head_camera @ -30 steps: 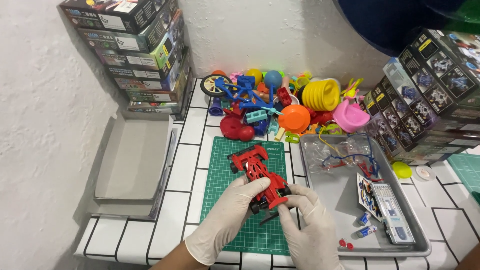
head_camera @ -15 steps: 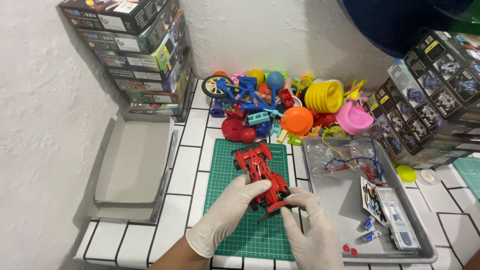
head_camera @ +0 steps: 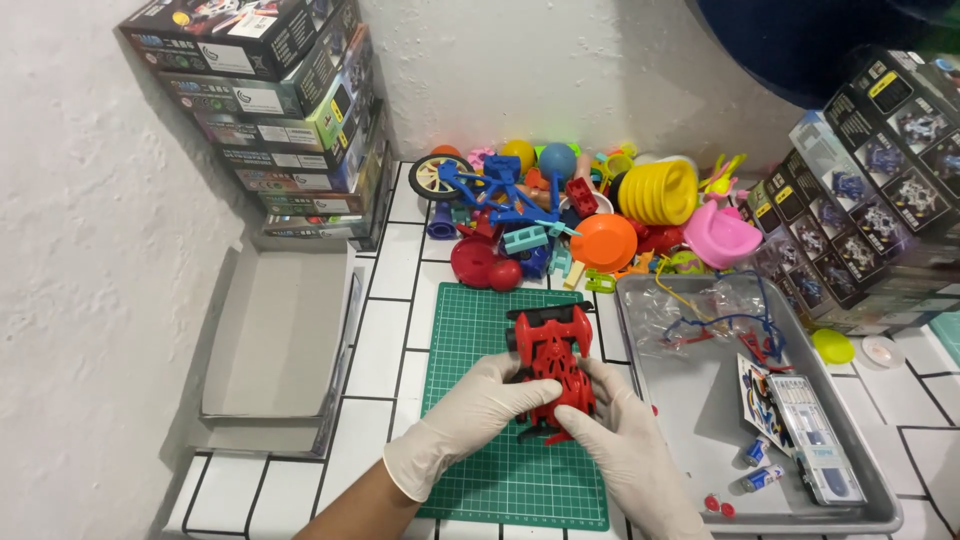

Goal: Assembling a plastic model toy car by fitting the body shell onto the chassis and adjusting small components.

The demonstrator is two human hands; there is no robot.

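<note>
We work at a white tiled bench [head_camera: 385,350] set against a rough white wall. In its far left corner a stack of dark printed boxes [head_camera: 275,110] stands against the wall, and a second stack of similar boxes [head_camera: 870,210] leans at the far right edge. Along the left edge an open grey cardboard box [head_camera: 280,340] lies flat. A grey metal tray [head_camera: 700,420] sits toward the right, holding a clear bag with blue and red wires [head_camera: 715,320], a sticker sheet [head_camera: 760,405], a long white packet [head_camera: 810,450] and small batteries [head_camera: 758,465]. A green cutting mat [head_camera: 480,470] lies in the middle near the front edge. Beyond it, against the wall, a heap of coloured plastic toys [head_camera: 570,215] spreads out, with a yellow ribbed cup [head_camera: 660,192] and an orange bowl [head_camera: 603,242] among them.

The red toy car [head_camera: 552,365] is over the middle of the mat, nose toward the wall. Our left hand [head_camera: 480,405], in a white glove, clamps its near left side, fingers curled against the body. Our right hand [head_camera: 625,435], gloved too, clamps the rear right side, thumb on top.
</note>
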